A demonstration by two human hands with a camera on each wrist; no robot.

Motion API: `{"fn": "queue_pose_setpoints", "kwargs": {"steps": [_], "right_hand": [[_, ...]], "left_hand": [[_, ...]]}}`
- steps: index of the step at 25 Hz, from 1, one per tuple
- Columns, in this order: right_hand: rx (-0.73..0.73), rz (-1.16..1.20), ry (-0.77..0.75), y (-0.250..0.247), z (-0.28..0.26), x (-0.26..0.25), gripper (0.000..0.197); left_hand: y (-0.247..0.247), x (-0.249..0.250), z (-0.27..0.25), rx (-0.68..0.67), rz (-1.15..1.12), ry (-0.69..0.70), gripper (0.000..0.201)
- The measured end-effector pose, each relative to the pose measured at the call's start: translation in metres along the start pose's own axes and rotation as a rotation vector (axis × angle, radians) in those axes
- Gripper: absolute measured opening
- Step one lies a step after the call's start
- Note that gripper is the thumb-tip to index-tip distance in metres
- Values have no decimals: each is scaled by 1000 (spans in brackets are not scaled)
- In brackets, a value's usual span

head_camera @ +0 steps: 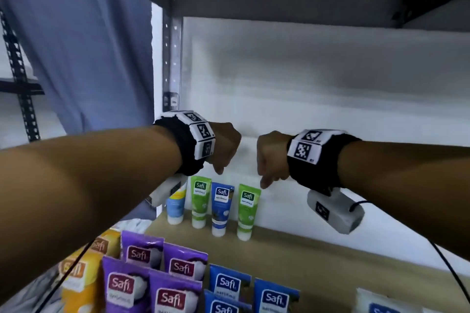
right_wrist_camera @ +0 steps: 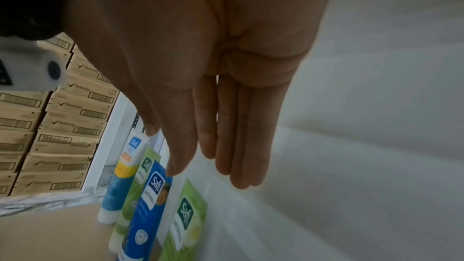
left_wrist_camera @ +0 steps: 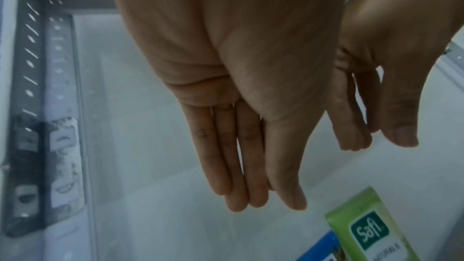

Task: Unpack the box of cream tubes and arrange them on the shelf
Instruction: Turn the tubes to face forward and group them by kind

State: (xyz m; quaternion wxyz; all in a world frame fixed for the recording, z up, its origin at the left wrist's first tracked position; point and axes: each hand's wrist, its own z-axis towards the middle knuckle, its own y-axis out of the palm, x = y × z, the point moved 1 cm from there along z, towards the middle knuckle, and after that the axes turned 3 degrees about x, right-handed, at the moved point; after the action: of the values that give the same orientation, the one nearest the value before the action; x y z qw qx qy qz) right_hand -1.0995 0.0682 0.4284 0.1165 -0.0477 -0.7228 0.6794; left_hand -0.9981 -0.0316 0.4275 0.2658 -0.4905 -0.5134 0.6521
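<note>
- Currently I have both hands raised inside the shelf bay, side by side and apart, above the back row of tubes.
- My left hand is empty; the left wrist view shows its fingers straight, held together and pointing down, touching nothing.
- My right hand is likewise empty; the right wrist view shows its fingers straight and together, with the thumb alongside, clear of the tubes.
- Below the hands, four tubes stand cap-down on the shelf board, against the white back panel: a blue-and-yellow tube under my left wrist, then a green tube, a blue tube, and a second green tube just below my right hand's thumb.
- Nearer to me than the hands, further tubes stand in rows: purple tubes, blue tubes and yellow tubes, the last under my left forearm.
- To the left of my left hand, I note the perforated grey upright of the shelf frame.
- Beyond my right hand's thumb, in the right wrist view, stacked brown cartons with barcodes stand outside the shelf.
- I cannot see the box of cream tubes.
</note>
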Motion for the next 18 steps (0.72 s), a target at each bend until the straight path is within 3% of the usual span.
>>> {"fn": "queue_pose_setpoints", "kwargs": {"steps": [5, 8, 11, 14, 18], "right_hand": [[-15, -45, -15, 41, 32, -7, 31], [14, -52, -18, 52, 38, -9, 28], [63, -36, -20, 48, 32, -14, 21], [131, 34, -6, 33, 18, -16, 20], [202, 12, 7, 5, -12, -6, 11]], "left_hand": [[34, 1, 19, -28, -12, 85, 26], [44, 1, 18, -55, -66, 88, 14], [49, 7, 12, -12, -12, 45, 17], [36, 14, 1, 34, 64, 1, 18], [-13, 9, -30, 168, 183, 121, 21]]}}
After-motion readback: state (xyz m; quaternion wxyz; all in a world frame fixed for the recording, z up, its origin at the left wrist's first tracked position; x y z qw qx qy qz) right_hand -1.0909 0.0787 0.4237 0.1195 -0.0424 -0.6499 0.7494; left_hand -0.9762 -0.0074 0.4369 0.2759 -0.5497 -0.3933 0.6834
